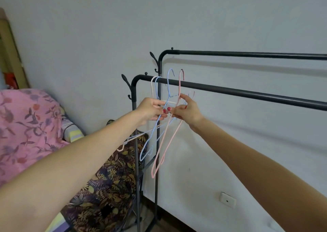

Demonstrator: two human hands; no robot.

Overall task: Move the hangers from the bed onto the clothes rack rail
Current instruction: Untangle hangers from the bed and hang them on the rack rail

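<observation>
Both hands up at near rail [230, 92], bunch of hangers between them. Left hand [150, 110] fingers curled round white hanger [152, 85] and blue hanger [169, 83]; right hand [187, 110] pinching pink hanger [166, 146]. Two hooks over rail by bend, blue and pink hooks standing above it, not on. Risk: wires crossed low down, tugging one likely drags neighbour off; thin hook may miss rail, drop. Far rail [247, 54] bare. Pale wall [88, 28] behind, socket [227, 200] low; bed [26, 125] left, pink floral cover.
</observation>
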